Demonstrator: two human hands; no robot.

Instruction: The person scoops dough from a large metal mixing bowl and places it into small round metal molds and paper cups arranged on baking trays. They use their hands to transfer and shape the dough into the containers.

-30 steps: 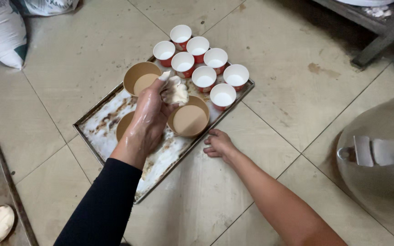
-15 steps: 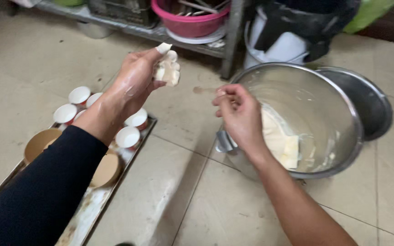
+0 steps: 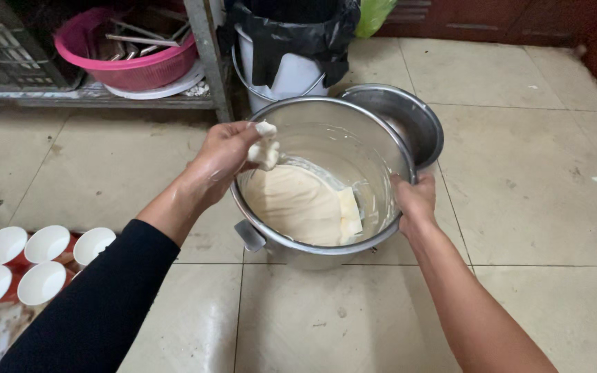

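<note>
A large steel mixing bowl (image 3: 381,145) stands tilted on the tiled floor, with pale batter (image 3: 291,204) pooled in its lower side. My left hand (image 3: 226,153) hovers over the bowl's left rim, its fingers smeared with batter and pinched on a small white lump of it (image 3: 265,150). My right hand (image 3: 414,197) grips the bowl's right rim. A white scraper (image 3: 349,213) lies in the batter against the near wall.
Several red paper cups with white insides (image 3: 25,262) stand on a tray at the lower left. Behind the bowl sit a second steel bowl (image 3: 409,114), a white bucket with a black bag (image 3: 291,55), and a pink basin (image 3: 133,52) on a low metal shelf.
The view swung from the tray of cups to the steel bowl. My left hand carried its batter lump over the bowl, and my right hand left the floor and took the bowl's rim.
</note>
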